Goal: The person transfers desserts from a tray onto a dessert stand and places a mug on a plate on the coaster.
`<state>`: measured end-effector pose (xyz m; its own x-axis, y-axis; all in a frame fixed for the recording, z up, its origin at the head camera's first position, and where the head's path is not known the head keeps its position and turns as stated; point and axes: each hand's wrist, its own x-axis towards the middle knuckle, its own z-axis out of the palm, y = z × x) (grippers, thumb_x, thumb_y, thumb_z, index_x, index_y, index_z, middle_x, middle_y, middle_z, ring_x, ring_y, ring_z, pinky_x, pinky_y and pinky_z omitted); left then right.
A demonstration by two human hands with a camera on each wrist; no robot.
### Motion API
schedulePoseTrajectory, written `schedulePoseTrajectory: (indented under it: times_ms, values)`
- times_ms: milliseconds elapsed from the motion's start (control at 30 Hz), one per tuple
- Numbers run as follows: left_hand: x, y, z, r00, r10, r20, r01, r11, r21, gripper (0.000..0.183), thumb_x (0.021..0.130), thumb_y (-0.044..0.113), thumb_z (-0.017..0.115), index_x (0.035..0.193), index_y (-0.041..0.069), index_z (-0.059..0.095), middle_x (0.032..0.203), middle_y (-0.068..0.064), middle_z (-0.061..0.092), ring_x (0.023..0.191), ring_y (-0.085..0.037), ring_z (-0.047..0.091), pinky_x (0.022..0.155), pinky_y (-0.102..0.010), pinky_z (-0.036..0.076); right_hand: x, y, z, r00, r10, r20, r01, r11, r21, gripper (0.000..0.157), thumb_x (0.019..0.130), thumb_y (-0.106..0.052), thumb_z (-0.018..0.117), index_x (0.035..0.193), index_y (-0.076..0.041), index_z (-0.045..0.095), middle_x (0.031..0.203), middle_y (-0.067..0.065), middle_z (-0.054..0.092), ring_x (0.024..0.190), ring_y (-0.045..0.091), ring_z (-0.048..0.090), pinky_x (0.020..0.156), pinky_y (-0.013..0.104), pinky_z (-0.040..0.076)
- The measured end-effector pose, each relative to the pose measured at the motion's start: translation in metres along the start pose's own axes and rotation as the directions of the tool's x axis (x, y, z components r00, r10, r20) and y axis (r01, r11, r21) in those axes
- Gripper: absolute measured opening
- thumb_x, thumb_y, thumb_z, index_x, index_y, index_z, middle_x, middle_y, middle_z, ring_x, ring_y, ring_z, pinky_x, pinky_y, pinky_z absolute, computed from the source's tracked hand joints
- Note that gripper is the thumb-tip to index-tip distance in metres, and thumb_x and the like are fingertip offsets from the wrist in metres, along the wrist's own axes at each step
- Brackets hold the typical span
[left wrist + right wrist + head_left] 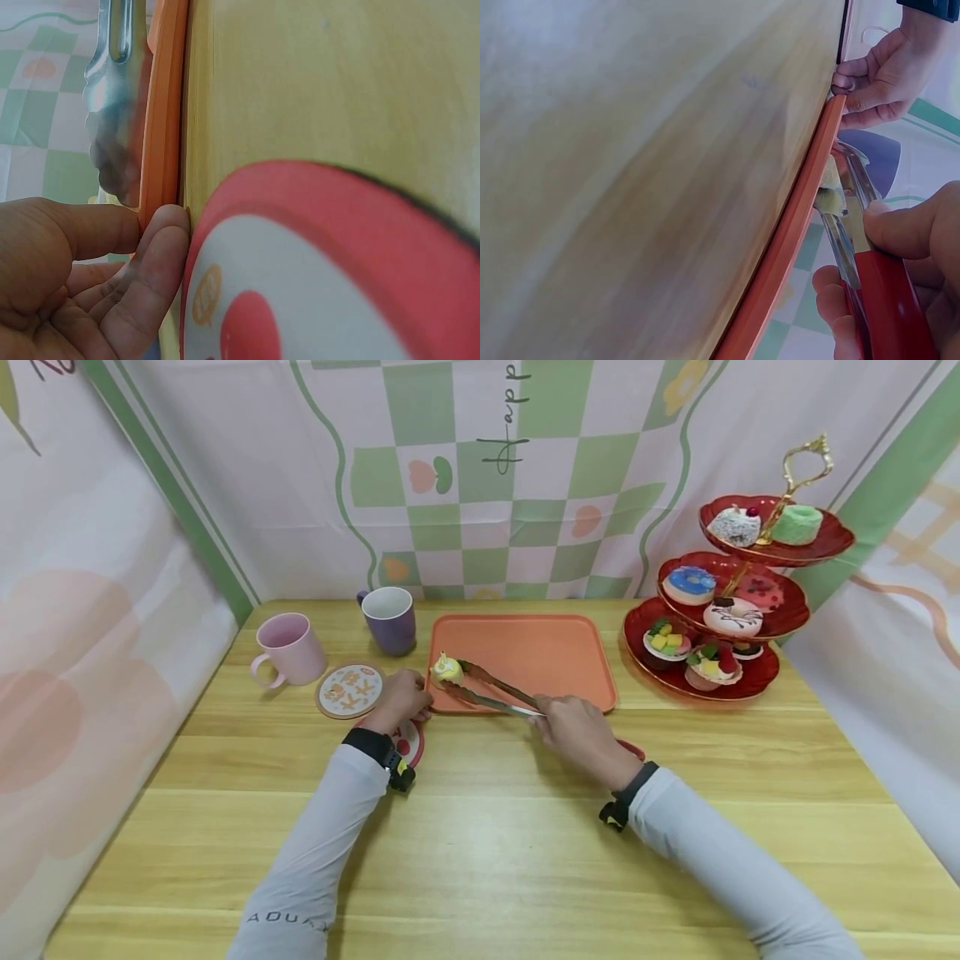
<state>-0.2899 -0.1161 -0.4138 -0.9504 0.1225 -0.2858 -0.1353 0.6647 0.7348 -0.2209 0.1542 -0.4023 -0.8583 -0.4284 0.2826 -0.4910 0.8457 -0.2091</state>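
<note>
My right hand [581, 731] grips metal tongs [491, 700] by their red handles [892, 300]. Their two tips stand on either side of a small yellow-and-white pastry [447, 669] at the left end of the orange tray [536, 647]. At the tray's near left corner, my left hand [402, 700] pinches the rim [161, 135] between thumb and fingers. Beneath the left wrist, partly covered, lies a round coaster [408, 742] with a red border. The left wrist view shows this coaster's edge right beside my fingertips.
Left of the tray stand a pink mug [294, 652], a purple mug [392, 625] and a second round coaster [350, 691]. A three-tier red stand [750, 689] with several cakes and doughnuts is at the right. Another red-edged item [632, 748] shows behind the right wrist.
</note>
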Motion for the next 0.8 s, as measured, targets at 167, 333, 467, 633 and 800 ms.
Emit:
schedulePoseTrajectory:
  times_ms: [167,333,467,633,800]
  values:
    - [-0.0007,0.0007,-0.0003,1.000,0.009,0.004,-0.009,1.000,-0.006,0.027,0.088,0.006,0.057,0.113,-0.006,0.057,0.072,-0.011,0.065,0.058,-0.016,0.063,0.054,-0.026,0.052,-0.0006,0.0007,0.0007,1.000,-0.010,-0.023,0.009,1.000,-0.017,0.019,0.083,-0.015,0.071,0.097,-0.004,0.065,0.059,0.001,0.051,0.048,0.015,0.043,0.042,0.030,0.037]
    - [-0.0019,0.0012,-0.0004,1.000,0.008,0.004,-0.008,1.000,-0.007,0.030,0.088,0.006,0.057,0.115,-0.006,0.056,0.071,-0.011,0.065,0.058,-0.016,0.063,0.054,-0.026,0.052,-0.0002,0.0000,0.0006,1.000,0.002,-0.009,-0.002,1.000,-0.018,0.021,0.083,-0.016,0.071,0.099,-0.003,0.066,0.060,0.001,0.051,0.048,0.015,0.043,0.042,0.029,0.036]
    - [-0.0007,-0.0002,0.0001,1.000,0.005,-0.004,-0.005,1.000,-0.009,0.028,0.088,0.006,0.058,0.112,-0.006,0.058,0.071,-0.011,0.065,0.058,-0.016,0.063,0.054,-0.026,0.051,0.0005,-0.0005,0.0002,1.000,0.007,0.007,-0.007,1.000,-0.012,0.019,0.085,-0.018,0.069,0.097,-0.004,0.065,0.059,0.000,0.049,0.049,0.015,0.043,0.042,0.028,0.035]
    - [0.0017,-0.0027,0.0011,1.000,0.008,0.007,-0.008,1.000,-0.022,0.030,0.088,0.006,0.058,0.115,-0.006,0.056,0.072,-0.011,0.066,0.057,-0.015,0.063,0.054,-0.026,0.052,-0.0011,0.0021,0.0018,1.000,0.002,-0.004,-0.002,1.000,-0.031,0.017,0.085,-0.018,0.069,0.094,-0.006,0.064,0.059,0.000,0.048,0.048,0.015,0.043,0.041,0.028,0.034]
    - [0.0039,-0.0038,0.0010,1.000,0.018,0.005,-0.018,1.000,-0.022,0.032,0.088,0.006,0.058,0.117,-0.007,0.056,0.070,-0.010,0.066,0.055,-0.013,0.062,0.054,-0.026,0.052,-0.0041,0.0070,0.0035,0.999,-0.020,-0.033,0.019,1.000,-0.021,0.017,0.084,-0.017,0.069,0.095,-0.004,0.065,0.060,0.001,0.049,0.048,0.014,0.042,0.040,0.028,0.034]
